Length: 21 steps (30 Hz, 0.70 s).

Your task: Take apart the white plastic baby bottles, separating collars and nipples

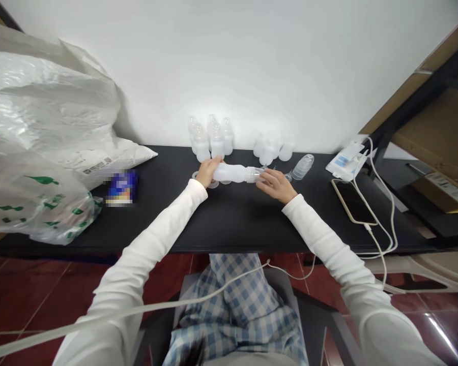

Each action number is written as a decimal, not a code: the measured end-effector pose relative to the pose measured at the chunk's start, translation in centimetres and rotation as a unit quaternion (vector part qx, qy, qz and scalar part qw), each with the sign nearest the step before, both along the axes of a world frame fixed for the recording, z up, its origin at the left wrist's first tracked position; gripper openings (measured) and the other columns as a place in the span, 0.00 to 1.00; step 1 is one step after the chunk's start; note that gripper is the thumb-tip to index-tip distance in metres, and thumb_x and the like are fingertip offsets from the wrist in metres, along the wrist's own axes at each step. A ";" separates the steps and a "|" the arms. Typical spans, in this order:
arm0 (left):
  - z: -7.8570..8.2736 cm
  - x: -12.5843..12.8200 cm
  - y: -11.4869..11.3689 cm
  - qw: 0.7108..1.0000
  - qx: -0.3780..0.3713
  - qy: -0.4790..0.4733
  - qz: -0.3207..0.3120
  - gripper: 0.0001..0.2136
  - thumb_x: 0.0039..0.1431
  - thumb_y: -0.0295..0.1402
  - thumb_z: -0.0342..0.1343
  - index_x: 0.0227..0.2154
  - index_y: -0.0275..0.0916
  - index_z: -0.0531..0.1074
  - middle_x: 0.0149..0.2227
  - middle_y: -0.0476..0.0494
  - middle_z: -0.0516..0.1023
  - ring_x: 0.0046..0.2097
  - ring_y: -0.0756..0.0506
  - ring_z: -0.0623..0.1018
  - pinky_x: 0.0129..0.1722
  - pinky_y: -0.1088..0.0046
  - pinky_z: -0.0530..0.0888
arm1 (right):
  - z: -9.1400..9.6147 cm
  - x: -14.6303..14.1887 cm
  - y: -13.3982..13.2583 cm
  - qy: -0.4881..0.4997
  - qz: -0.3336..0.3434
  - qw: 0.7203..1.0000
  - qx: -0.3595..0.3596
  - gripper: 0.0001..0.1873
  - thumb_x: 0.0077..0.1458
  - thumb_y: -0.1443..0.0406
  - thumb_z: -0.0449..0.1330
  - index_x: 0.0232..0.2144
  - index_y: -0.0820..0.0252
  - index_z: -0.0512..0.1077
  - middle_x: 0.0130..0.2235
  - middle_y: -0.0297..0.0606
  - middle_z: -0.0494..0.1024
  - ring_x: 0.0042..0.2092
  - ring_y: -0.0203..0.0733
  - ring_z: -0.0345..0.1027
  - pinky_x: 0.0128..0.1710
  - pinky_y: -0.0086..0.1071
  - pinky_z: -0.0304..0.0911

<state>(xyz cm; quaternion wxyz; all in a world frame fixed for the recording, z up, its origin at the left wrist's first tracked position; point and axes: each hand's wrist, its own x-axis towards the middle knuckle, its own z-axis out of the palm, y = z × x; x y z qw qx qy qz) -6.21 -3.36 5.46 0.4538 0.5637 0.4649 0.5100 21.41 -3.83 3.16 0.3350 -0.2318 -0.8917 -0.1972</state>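
Note:
A translucent white baby bottle lies sideways above the table, held between my two hands. My left hand is closed around its base end. At the neck end, the fingers of my right hand close on a clear dome cap that sits over the bottle's top. Flat clear discs or rings lie under the bottle beside my left hand, partly hidden. Just past my right hand are small clear pieces, perhaps teats, and a nested stack of clear caps.
Several capped bottles stand by the wall, with several uncapped bottles to their right. Plastic bags and a blue packet occupy the left. A phone, its cable and a white pack lie at right.

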 end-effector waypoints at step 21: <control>-1.7 3.9 2.5 0.972 0.097 0.206 0.065 0.17 0.50 0.30 0.67 0.40 0.42 0.66 0.49 0.43 0.76 0.56 0.40 0.75 0.59 0.56 0.69 | 1.0 3.1 1.3 0.339 -0.274 0.900 0.014 0.23 0.66 0.50 0.46 0.50 0.60 0.66 0.46 0.47 0.70 0.49 0.49 0.66 0.52 0.52 0.61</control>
